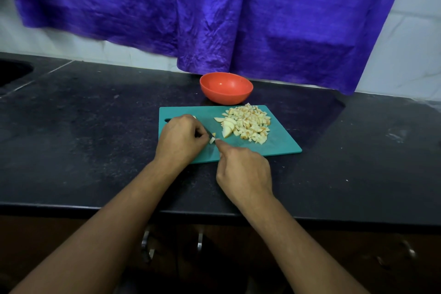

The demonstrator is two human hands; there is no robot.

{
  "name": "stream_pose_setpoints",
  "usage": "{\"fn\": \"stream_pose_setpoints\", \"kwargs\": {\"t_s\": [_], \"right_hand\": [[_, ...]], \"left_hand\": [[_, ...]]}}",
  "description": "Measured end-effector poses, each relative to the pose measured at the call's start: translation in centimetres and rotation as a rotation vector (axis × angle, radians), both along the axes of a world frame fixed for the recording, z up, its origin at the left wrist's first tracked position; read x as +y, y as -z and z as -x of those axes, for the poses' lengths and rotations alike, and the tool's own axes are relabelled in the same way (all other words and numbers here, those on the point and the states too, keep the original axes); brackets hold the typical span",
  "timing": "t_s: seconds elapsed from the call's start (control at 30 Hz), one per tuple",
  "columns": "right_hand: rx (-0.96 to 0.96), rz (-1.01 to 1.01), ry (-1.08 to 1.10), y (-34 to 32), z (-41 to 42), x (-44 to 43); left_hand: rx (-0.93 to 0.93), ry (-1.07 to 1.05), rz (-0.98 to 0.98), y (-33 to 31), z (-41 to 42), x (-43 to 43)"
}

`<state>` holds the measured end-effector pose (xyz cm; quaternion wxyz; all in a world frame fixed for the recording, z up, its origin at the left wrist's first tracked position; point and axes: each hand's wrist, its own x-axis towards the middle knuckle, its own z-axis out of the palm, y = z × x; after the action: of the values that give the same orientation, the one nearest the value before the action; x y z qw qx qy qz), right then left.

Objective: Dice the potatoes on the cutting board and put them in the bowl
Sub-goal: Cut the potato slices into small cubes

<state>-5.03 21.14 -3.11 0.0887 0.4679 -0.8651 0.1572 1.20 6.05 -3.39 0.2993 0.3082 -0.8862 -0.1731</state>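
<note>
A person diced potatoes on a teal cutting board (281, 141) that lay on a black stone desk (95, 126), both bare forearms reaching in from 6 o'clock. The left hand (181, 138), at the board's 8 o'clock corner, was curled knuckles-up over a potato piece (194, 117), of which only a pale edge peeped out on the far side. The right hand (243, 169), at the board's 6 o'clock edge, was closed round the handle of a knife (210, 135), forefinger stretched along its back. The handle itself was hidden, and only a short length of dark blade showed between the two hands. Two small cut bits (212, 141) lay against the blade. The heap of diced potatoes (250, 124), pale cubes with a few larger wedges on its 9 o'clock side, filled the board's 1 o'clock quarter. An orange bowl (226, 95) stood upright on the desk at 12 o'clock from the board, just beside its far edge, its smooth inside showing bare to the bottom. A crumpled purple cloth (214, 7) hung behind the bowl against a white tiled wall (405, 43). The rim of a dark sink (12, 71) showed at 10 o'clock, and metal cabinet handles (200, 241) at 6 o'clock below the desk's front edge.
</note>
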Motion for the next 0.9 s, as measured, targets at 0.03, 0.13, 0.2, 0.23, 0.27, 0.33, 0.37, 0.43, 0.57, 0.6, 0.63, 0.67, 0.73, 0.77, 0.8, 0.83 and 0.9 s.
{"fn": "stream_pose_setpoints", "kwargs": {"t_s": [0.03, 0.13, 0.2, 0.23, 0.27, 0.33, 0.37, 0.43, 0.57, 0.6, 0.63, 0.67, 0.73, 0.77, 0.8, 0.83, 0.9], "right_hand": [[-0.001, 0.0, -0.001, 0.0, 0.0, 0.1], [-0.011, 0.031, 0.008, 0.1, -0.1, 0.6], [-0.049, 0.098, 0.028, 0.2, 0.1, 0.8], [-0.078, 0.141, 0.044, 0.3, 0.3, 0.9], [-0.101, 0.178, 0.056, 0.3, 0.4, 0.9], [-0.136, 0.229, 0.073, 0.4, 0.7, 0.9], [-0.171, 0.272, 0.084, 0.5, 0.9, 0.9], [-0.332, 0.427, 0.123, 1.0, 1.8, 0.8], [-0.687, 0.736, 0.15, 1.9, 3.2, 0.5], [-0.704, 0.759, 0.148, 2.0, 3.3, 0.6], [-0.717, 0.778, 0.145, 2.1, 3.4, 0.6], [-0.733, 0.797, 0.141, 2.1, 3.4, 0.6], [-0.768, 0.831, 0.132, 2.2, 3.5, 0.6], [-0.782, 0.841, 0.126, 2.2, 3.6, 0.5], [-0.794, 0.849, 0.124, 2.2, 3.6, 0.5], [-0.803, 0.857, 0.123, 2.3, 3.6, 0.4], [-0.816, 0.865, 0.12, 2.2, 3.6, 0.5]], "left_hand": [[0.0, -0.001, -0.004, 0.0, 0.0, 0.0], [0.026, 0.003, -0.036, 0.0, -0.1, -0.2], [0.056, 0.027, -0.085, 0.3, -0.1, -0.4], [0.075, 0.037, -0.115, 0.4, -0.1, -0.5], [0.095, 0.046, -0.142, 0.5, -0.1, -0.6], [0.114, 0.059, -0.174, 0.6, -0.1, -0.8], [0.107, 0.064, -0.175, 0.5, 0.0, -0.8], [0.078, 0.071, -0.165, 0.2, 0.3, -0.6], [-0.003, 0.103, -0.085, -0.7, 1.8, -0.1], [-0.016, 0.134, -0.062, -0.9, 2.3, -0.1], [-0.036, 0.17, -0.051, -1.2, 2.9, -0.2], [-0.069, 0.203, -0.046, -1.4, 3.5, -0.3], [-0.171, 0.253, -0.028, -2.0, 4.7, -0.8], [-0.229, 0.279, -0.025, -2.3, 5.1, -1.0], [-0.278, 0.31, -0.034, -2.6, 5.5, -1.2], [-0.317, 0.343, -0.059, -2.8, 5.9, -1.4], [-0.377, 0.389, -0.112, -3.3, 6.3, -1.7]]}}
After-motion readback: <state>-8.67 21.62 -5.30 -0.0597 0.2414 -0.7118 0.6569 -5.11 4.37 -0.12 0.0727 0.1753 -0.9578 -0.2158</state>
